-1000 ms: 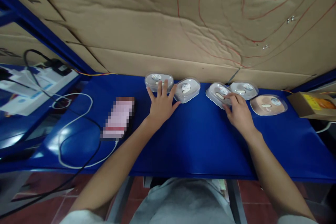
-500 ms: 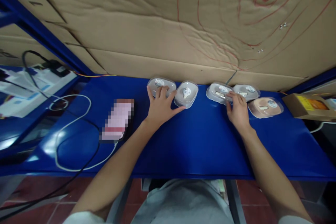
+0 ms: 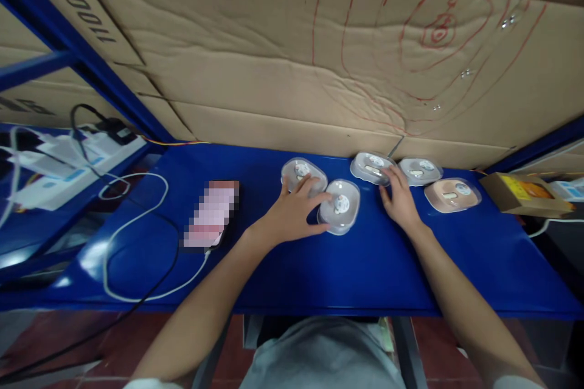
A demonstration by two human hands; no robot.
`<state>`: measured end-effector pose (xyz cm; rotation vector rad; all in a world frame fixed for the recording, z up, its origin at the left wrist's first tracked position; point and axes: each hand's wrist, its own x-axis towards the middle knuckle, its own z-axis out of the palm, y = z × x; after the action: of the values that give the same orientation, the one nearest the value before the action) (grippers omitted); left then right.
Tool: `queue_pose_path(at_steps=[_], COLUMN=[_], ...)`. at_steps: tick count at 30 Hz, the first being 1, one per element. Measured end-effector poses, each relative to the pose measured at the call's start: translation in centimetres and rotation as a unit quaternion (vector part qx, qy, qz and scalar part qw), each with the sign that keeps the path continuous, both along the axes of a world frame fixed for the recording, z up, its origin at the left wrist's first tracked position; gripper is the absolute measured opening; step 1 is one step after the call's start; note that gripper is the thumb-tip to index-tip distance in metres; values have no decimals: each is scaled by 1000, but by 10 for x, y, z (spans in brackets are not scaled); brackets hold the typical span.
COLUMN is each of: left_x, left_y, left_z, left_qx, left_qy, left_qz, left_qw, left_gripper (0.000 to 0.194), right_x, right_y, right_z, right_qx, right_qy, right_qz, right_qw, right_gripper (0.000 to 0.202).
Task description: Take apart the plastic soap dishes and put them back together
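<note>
Several clear-lidded oval cases stand on the blue table. My left hand (image 3: 294,209) is spread over a grey case (image 3: 292,171) and the left edge of a second grey case (image 3: 345,209), its fingers apart on them. My right hand (image 3: 401,202) has its fingertips at the right edge of a third grey case (image 3: 366,169); the fingers are slightly bent, with the thumb apart. Just behind that hand lies a fourth grey case (image 3: 420,170). To its right is a pinkish case (image 3: 451,194).
A phone (image 3: 212,213) with a white cable lies at the left on the blue table (image 3: 319,279). Power strips (image 3: 82,164) with plugs are farther left. An open cardboard box (image 3: 524,194) stands at the right. A cardboard wall (image 3: 255,85) rises behind.
My left hand has moved right and toward me, and the two grey cases under it have shifted the same way. The camera view has shifted a little. My right hand stays by the third case.
</note>
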<state>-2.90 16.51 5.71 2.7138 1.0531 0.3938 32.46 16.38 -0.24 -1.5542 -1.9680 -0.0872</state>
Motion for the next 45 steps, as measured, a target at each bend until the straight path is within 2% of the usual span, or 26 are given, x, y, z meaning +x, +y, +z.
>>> queue_pose_path(at_steps=[5, 7, 9, 14, 17, 21, 27, 31, 33, 35, 37, 38, 42, 45], left_x=[-1, 2, 5, 14, 17, 20, 24, 24, 25, 26, 27, 27, 28, 26], left_y=[-20, -25, -29, -35, -34, -32, -33, -33, -33, -33, -34, -34, -32, -27], left_z=[9, 9, 8, 0, -4, -8, -12, -12, -12, -12, -11, -11, -11, -12], left_qx=[-10, 1, 25, 120, 136, 122, 137, 138, 143, 150, 157, 160, 164, 147], left_qy=[2, 8, 23, 69, 71, 38, 33, 47, 49, 53, 57, 58, 56, 47], left_qz=[-41, -40, -24, 41, 22, -21, -32, -25, -22, -14, -3, 3, 24, 63], left_qw=[999, 999, 999, 990, 988, 992, 990, 989, 988, 987, 986, 985, 985, 986], left_gripper=[60, 59, 58, 65, 63, 60, 60, 56, 54, 52, 51, 50, 50, 45], right_x=[-29, -29, -15, 46, 61, 45, -3, -22, -20, -13, -6, -5, -19, -34], right_y=[26, 35, 38, 22, 15, 21, 40, 37, 32, 31, 35, 40, 57, 45], right_z=[2, 6, 12, 16, 11, 9, 19, 29, 31, 31, 27, 24, 21, 35], right_qx=[-32, -28, -12, 23, 12, -8, -38, -56, -44, -28, -26, -31, -78, -110], right_qy=[-23, -22, -16, -9, -18, -29, -6, 31, 52, 79, 106, 117, 144, 163], right_qz=[76, 71, 30, -142, -178, -141, 9, 83, 61, -6, -59, -64, 16, 81], right_qw=[996, 997, 999, 990, 984, 990, 999, 995, 996, 996, 992, 991, 986, 977], right_gripper=[55, 57, 56, 56, 57, 52, 50, 50, 46, 42, 44, 47, 52, 55])
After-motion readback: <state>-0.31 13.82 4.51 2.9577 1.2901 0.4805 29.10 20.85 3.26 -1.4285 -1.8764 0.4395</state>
